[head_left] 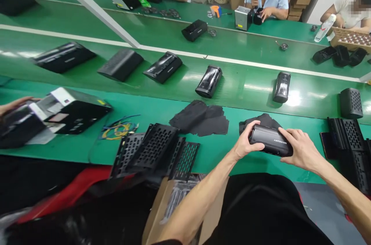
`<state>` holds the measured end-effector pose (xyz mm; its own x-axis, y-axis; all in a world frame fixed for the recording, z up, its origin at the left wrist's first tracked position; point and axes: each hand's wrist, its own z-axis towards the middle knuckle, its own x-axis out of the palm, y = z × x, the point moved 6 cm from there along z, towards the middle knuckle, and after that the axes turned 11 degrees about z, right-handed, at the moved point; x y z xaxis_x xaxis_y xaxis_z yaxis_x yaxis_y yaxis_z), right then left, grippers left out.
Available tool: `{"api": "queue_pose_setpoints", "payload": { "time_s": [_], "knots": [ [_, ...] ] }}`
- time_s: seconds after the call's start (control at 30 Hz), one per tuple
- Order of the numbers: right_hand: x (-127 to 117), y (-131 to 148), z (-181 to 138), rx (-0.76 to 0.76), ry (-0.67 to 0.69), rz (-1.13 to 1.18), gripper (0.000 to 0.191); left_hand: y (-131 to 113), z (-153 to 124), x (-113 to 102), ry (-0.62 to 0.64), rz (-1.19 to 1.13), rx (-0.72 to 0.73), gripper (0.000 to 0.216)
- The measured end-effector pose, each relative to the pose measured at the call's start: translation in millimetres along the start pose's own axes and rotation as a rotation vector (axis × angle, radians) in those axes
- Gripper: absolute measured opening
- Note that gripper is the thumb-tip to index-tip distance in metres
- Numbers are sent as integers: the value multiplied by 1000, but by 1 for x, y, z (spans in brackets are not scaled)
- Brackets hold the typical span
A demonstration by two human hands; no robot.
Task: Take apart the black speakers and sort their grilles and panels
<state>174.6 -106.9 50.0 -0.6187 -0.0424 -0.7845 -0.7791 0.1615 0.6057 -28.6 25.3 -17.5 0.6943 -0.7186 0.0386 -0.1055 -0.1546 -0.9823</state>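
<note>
Between my two hands is a black speaker housing [271, 141] with rounded sides and pale lettering on its face, held lengthwise above the near edge of the green bench. My left hand [244, 143] grips its left end, thumb along the front and fingers over the top. Around the right end my right hand [303, 148] is closed, thumb on top. Thin black sheets [262, 119] lie just behind the housing, partly hidden by it. Another pile of black sheets [199, 118] rests farther left, near several perforated black grilles [156, 146].
Several black housings, one a glossy unit [209, 81], stand on the green conveyor [246, 82]. More grille parts [349, 136] are stacked at right. A black-and-white box machine [78, 111] and cables [120, 129] sit left, beside another person's hand [17, 106]. Co-workers sit across. An open carton [158, 206] is below.
</note>
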Motion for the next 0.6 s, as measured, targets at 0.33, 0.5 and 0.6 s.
{"api": "queue_pose_setpoints", "payload": {
  "time_s": [0.33, 0.5, 0.6],
  "knots": [
    [31, -35, -54, 297, -228, 799, 98, 17, -26, -13, -48, -26, -73, 88],
    [51, -39, -66, 421, -177, 981, 95, 38, -38, -4, -60, -29, -173, 85],
    [66, -42, -83, 501, -65, 1063, 108, 55, -56, 1, 13, -82, -284, 88]
  ]
}}
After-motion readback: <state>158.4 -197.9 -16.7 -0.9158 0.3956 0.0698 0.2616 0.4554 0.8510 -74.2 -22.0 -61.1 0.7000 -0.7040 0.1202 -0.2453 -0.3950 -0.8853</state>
